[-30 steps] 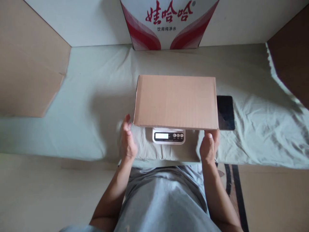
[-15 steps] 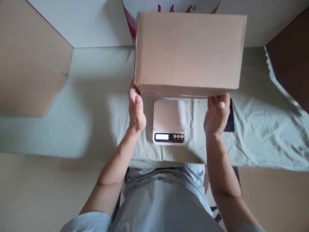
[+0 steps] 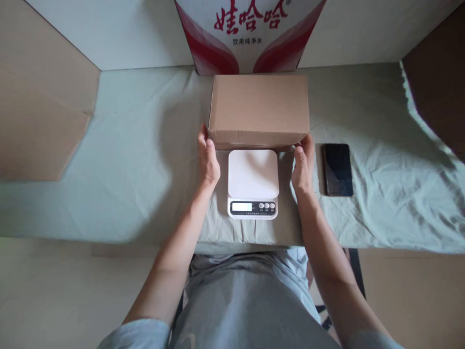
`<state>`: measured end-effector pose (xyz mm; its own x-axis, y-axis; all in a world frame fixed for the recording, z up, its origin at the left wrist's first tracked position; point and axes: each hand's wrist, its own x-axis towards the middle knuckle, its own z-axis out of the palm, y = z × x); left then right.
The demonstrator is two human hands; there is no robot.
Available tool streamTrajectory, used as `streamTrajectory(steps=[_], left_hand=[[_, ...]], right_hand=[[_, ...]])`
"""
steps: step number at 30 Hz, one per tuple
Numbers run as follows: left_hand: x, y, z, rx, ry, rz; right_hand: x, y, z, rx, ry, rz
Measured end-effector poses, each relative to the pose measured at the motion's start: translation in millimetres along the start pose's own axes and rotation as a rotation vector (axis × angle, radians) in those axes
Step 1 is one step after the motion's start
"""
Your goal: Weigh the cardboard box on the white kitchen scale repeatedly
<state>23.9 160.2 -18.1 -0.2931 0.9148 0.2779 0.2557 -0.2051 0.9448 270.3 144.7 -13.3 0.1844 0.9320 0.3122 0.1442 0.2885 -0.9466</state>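
Both hands are gripping a plain cardboard box point(image 3: 259, 109) in the head view: the left hand point(image 3: 208, 162) is pressing flat against the box's near left corner, fingers together and pointing away from the person, while the right hand point(image 3: 303, 165) is doing the same at the near right corner, thumb lying along the front edge. The box is sitting just beyond the fingertips, its base seeming to rest on the cloth-covered worktop point(image 3: 127, 169), though contact there cannot be told for sure. Between the two hands, a white kitchen scale point(image 3: 253, 183) is lying with its bare platform just in front of the box. A dark phone point(image 3: 338, 169) is lying just outside the right hand, and a red-and-white printed carton point(image 3: 250, 34) is standing behind the box. Judging by its closed, stiff walls, the box is probably rigid and fairly light, best taken by opposite sides or the lower corners, where the smooth board is less likely to slip.
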Motion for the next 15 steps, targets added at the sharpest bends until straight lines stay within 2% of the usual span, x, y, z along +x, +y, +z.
streamTrajectory(steps=[6,11,15], left_hand=[[4.0,-20.9,-6.0,-0.062,0.155,-0.016],[4.8,-30.4,-8.4,-0.085,0.166,-0.068],[4.4,-30.0,-8.6,-0.082,0.166,-0.071]], right_hand=[[-2.2,21.4,-10.4,-0.013,0.172,-0.021],[-3.4,30.1,-14.4,-0.016,0.195,0.026],[-2.2,33.0,-13.8,-0.061,0.179,0.043]])
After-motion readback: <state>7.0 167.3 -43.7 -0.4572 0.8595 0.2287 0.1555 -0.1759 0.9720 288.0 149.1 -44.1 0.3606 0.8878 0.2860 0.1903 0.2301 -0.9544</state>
